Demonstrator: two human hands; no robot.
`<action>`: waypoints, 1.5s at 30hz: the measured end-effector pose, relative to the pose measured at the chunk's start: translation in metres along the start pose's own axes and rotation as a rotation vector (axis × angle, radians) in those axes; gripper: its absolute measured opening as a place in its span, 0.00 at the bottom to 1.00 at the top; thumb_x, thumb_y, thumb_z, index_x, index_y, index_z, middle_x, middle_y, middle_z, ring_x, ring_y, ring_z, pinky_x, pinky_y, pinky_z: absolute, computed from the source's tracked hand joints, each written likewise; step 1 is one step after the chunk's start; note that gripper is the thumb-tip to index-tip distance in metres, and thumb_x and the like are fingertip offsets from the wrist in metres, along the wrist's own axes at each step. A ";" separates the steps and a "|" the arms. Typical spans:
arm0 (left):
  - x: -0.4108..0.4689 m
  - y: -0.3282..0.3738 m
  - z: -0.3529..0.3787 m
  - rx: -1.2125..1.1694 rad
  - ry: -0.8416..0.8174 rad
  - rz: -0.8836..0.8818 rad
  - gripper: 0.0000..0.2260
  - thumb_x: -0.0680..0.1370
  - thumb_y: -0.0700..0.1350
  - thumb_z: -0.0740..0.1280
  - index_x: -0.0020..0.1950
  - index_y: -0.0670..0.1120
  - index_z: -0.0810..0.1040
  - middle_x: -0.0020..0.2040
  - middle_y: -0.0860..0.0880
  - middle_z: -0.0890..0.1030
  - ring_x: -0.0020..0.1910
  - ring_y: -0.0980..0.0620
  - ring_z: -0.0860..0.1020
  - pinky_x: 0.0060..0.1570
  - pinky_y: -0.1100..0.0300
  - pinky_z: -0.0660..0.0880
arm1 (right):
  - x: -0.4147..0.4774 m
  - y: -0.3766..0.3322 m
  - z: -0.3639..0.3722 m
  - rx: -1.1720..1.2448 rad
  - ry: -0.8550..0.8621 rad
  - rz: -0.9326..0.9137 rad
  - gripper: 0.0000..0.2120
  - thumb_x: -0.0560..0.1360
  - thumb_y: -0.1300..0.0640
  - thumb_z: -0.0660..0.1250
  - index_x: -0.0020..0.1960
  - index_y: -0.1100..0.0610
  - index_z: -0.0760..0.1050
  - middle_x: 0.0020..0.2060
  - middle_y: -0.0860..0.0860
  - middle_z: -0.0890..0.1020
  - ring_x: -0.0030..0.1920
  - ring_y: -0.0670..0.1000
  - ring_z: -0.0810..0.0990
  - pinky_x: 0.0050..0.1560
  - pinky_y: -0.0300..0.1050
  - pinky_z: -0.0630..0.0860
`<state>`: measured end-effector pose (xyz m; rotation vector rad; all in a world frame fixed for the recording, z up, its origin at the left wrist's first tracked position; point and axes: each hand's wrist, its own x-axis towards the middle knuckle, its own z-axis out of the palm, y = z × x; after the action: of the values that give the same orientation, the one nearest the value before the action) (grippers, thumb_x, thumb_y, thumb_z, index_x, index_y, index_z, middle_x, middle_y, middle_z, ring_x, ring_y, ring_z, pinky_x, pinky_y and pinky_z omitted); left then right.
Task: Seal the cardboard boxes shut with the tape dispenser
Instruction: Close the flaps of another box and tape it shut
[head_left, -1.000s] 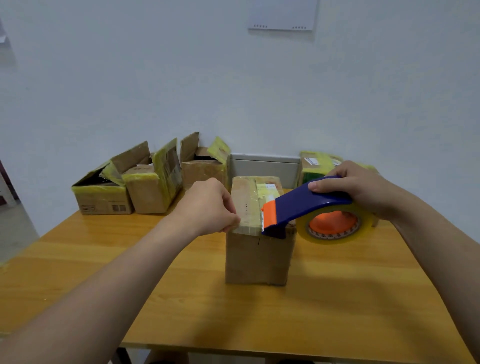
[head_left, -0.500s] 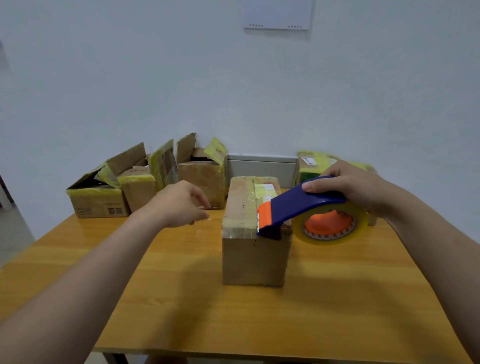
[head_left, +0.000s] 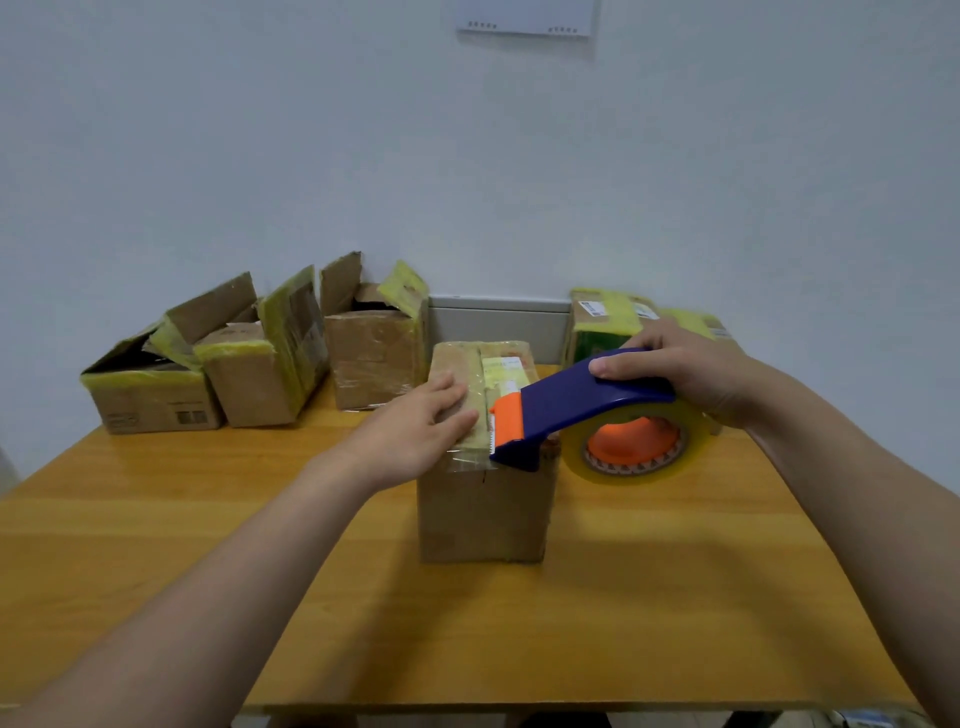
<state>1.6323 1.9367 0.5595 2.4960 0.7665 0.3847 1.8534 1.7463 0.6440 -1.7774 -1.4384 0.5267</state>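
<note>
Wall sheet (head_left: 524, 18) cut by top edge, yellow-taped boxes (head_left: 602, 327) half hidden behind right hand (head_left: 691, 374), print on label (head_left: 592, 307) unreadable

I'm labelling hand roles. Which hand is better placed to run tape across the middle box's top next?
Right, probably. The right hand grips the tape dispenser, whose orange end sits at the near top edge of the middle box. The left hand lies flat on the box top, holding no tool.

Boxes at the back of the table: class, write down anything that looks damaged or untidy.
Three boxes at the back left stand unsealed with flaps up: the left box, the middle box and the third box. Crumpled yellow tape clings to their flaps, and the third box's tall flap has a ragged, torn top edge.
</note>
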 end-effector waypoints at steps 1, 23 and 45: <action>0.001 0.000 -0.001 0.015 -0.005 0.003 0.27 0.85 0.60 0.58 0.84 0.53 0.62 0.85 0.56 0.54 0.83 0.54 0.55 0.81 0.53 0.54 | 0.000 0.001 -0.001 0.010 -0.005 0.002 0.20 0.69 0.37 0.72 0.33 0.55 0.81 0.31 0.54 0.81 0.32 0.50 0.77 0.41 0.47 0.70; 0.002 0.000 -0.009 0.025 -0.038 0.001 0.25 0.85 0.57 0.62 0.82 0.53 0.65 0.84 0.58 0.57 0.82 0.56 0.58 0.80 0.55 0.56 | -0.029 0.060 -0.030 0.258 -0.008 0.113 0.21 0.62 0.39 0.74 0.29 0.57 0.77 0.27 0.52 0.79 0.27 0.48 0.77 0.30 0.35 0.74; 0.031 0.061 0.006 0.127 -0.358 0.205 0.35 0.76 0.71 0.52 0.81 0.59 0.63 0.85 0.58 0.52 0.83 0.55 0.49 0.79 0.41 0.39 | -0.020 0.084 -0.026 0.282 0.000 0.017 0.22 0.65 0.37 0.73 0.31 0.57 0.79 0.29 0.54 0.79 0.28 0.50 0.76 0.33 0.36 0.74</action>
<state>1.6869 1.9090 0.5912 2.6658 0.4052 -0.0477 1.9194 1.7146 0.5923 -1.5660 -1.2804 0.7020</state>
